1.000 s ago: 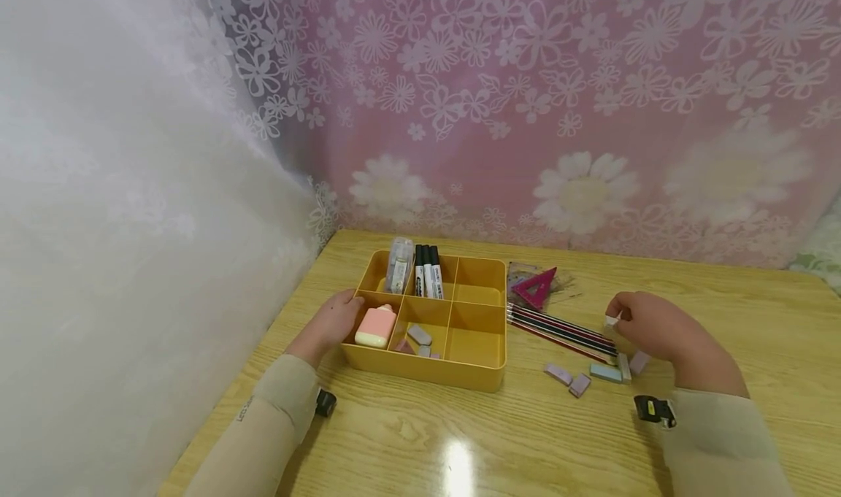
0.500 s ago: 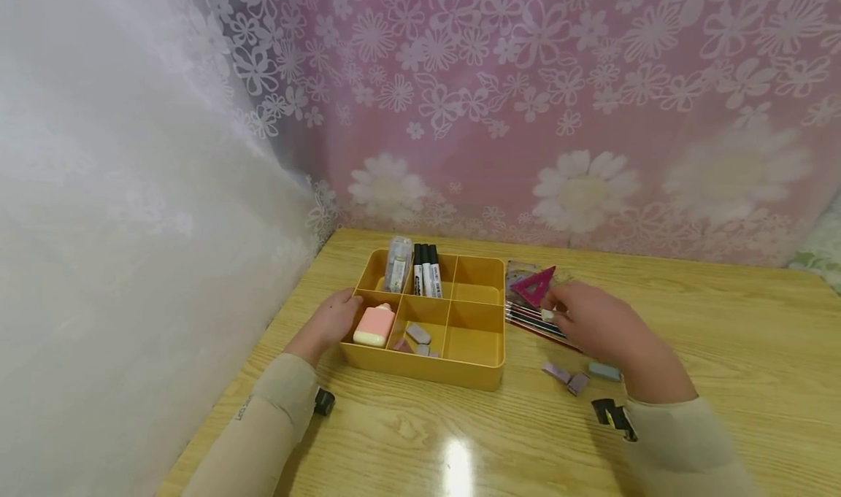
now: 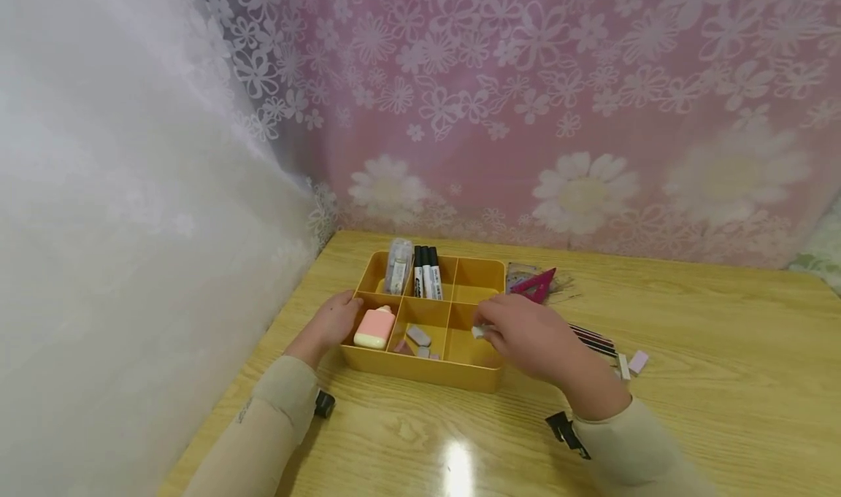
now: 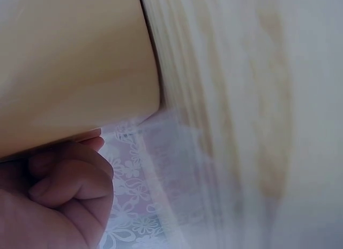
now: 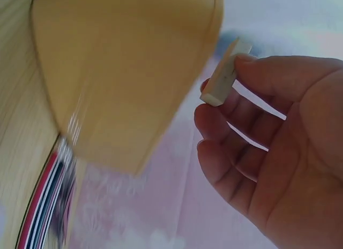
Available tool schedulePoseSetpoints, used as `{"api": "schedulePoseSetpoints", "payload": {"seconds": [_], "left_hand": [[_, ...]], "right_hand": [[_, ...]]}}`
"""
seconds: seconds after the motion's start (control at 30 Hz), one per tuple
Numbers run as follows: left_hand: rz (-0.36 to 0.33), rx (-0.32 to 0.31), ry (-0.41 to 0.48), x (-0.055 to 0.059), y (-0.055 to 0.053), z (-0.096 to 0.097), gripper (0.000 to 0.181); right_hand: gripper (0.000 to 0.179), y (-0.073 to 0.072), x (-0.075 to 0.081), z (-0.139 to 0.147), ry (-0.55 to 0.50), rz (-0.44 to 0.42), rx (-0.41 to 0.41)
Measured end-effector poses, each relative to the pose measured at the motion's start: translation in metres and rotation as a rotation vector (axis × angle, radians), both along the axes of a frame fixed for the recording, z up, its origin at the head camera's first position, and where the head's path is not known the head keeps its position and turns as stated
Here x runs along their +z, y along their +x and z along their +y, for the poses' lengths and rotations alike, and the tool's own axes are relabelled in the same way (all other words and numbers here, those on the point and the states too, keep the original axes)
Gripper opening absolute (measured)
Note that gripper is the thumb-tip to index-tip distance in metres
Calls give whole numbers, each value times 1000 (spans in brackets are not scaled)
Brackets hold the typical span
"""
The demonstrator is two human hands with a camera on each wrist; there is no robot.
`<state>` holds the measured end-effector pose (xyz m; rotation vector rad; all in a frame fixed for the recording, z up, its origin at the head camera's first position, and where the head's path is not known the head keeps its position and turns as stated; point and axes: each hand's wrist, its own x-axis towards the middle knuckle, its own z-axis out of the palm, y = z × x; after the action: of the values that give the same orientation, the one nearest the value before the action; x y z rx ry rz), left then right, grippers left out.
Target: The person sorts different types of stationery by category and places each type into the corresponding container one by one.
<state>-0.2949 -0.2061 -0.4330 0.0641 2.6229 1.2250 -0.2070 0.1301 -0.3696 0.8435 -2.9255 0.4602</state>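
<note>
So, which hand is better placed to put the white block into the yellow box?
Probably the right hand: it pinches the white block, which the head view shows over the near right compartment of the yellow box. The left hand is at the box's left side.

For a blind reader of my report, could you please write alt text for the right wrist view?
A right hand pinches a small pale block between thumb and fingers, near a large yellow box. At lower left, striped pencils lie on a wooden table, with pink cloth behind.
</note>
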Motion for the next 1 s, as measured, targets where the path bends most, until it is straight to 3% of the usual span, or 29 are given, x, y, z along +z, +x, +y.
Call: {"api": "schedulePoseSetpoints", "payload": {"seconds": [0.2, 0.43, 0.73, 1.0], "left_hand": [[6, 0, 6, -3, 1, -1, 48], [20, -30, 22, -5, 1, -2, 48], [12, -19, 22, -5, 1, -2, 49], [20, -24, 23, -6, 0, -2, 48]], "right_hand": [[10, -1, -1, -36, 31, 55, 83], [16, 0, -3, -61, 70, 58, 107], [26, -3, -7, -61, 46, 34, 85], [23, -3, -8, -46, 36, 45, 46]]}}
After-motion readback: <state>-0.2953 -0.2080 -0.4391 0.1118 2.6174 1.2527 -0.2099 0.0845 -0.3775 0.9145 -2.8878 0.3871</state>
